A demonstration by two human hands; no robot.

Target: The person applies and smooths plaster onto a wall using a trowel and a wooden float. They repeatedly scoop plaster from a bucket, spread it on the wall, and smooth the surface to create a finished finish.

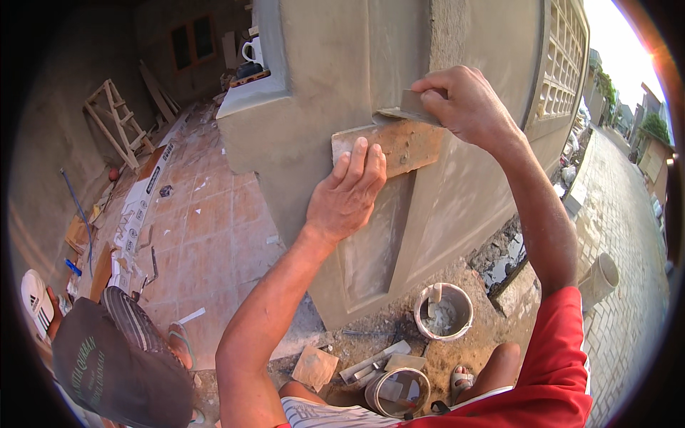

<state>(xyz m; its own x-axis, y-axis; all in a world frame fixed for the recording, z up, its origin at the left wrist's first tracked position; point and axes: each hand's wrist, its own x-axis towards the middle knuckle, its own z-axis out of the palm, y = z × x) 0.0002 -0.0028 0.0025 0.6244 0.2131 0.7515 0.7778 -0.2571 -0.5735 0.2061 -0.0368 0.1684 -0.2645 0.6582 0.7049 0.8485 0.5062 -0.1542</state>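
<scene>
My left hand (346, 189) presses a flat, stained wooden board (410, 146) against the grey rendered wall (321, 64), fingers bent over the board's face. Just above the board's upper edge, my right hand (460, 107) grips a thin flat metal blade (408, 107), its edge at a recessed panel in the render. Below the board, a narrow vertical recess (367, 257) runs down the wall.
Two buckets (442, 329) (392, 410) and loose offcuts (374, 360) lie by my feet. Left, a person in dark clothing (121, 357) is beside a tiled floor (214, 250), with a wooden ladder (118, 121) behind. Right, a paved lane (628, 264) holds a pale bucket (598, 282).
</scene>
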